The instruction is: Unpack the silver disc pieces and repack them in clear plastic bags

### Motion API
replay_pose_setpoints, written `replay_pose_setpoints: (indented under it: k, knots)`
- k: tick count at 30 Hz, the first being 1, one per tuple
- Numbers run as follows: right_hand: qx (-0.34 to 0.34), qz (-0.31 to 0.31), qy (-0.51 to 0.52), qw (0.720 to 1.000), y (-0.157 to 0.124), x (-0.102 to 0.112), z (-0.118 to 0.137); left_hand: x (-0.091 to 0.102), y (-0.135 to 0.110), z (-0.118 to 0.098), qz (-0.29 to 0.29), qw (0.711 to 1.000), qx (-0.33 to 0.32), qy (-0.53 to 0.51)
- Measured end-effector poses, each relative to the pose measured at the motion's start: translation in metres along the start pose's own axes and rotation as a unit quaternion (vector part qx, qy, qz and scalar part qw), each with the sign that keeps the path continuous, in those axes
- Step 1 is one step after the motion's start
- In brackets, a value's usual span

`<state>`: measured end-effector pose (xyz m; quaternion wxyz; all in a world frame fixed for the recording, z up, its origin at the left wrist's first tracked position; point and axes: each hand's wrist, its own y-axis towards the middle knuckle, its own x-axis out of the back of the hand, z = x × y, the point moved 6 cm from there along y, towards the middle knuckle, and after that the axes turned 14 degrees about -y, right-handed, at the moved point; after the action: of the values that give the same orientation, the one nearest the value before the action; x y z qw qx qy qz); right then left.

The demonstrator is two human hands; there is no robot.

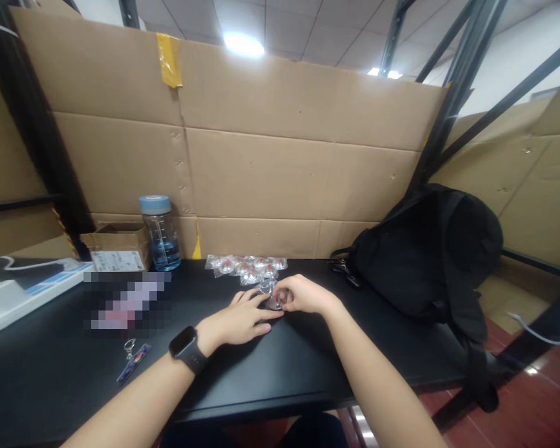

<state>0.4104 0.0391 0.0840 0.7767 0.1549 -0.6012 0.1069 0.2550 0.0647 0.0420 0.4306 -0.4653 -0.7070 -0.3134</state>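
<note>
My left hand [242,318] lies flat on the black table [284,367], fingers stretched toward a small clear plastic packet [271,300] and touching its edge. A black smartwatch [188,350] is on that wrist. My right hand [301,294] is curled, its fingers pinching the same small packet, which holds a little round part with red. Just behind both hands lies a pile of several similar clear packets with red parts [245,267], close to the cardboard wall.
A black backpack [429,255] sits at the right on the table. At the left stand a clear water bottle with blue lid [160,232], a small cardboard box [117,246], a white power strip [23,289] and a key ring with a blue tag [133,359]. Cardboard sheets [261,162] wall the back.
</note>
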Motion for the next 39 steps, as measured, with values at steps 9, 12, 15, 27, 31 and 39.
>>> replay_pose_setpoints:
  k: [9,12,15,27,31,39]
  knots:
    - [-0.089,-0.089,-0.126,0.984,0.007,-0.001,-0.008,0.002,-0.001,0.004,0.002,1.0,0.004,-0.011]
    - [-0.104,-0.106,-0.156,0.977,0.012,-0.006,-0.007,0.001,-0.001,0.007,0.012,1.0,0.01,-0.013]
    - [-0.13,-0.128,-0.178,0.967,0.017,-0.011,-0.008,0.0,-0.001,0.008,0.026,0.999,0.016,-0.014]
    - [-0.016,-0.137,0.063,0.988,0.01,0.003,-0.03,0.035,0.006,0.024,-0.227,0.972,0.031,-0.046]
    - [-0.004,-0.105,0.007,0.994,0.011,-0.005,-0.033,0.025,0.01,0.029,-0.228,0.973,0.039,-0.021]
    - [-0.001,-0.119,0.037,0.992,0.014,-0.005,-0.028,0.037,0.007,0.029,-0.264,0.961,0.051,-0.059]
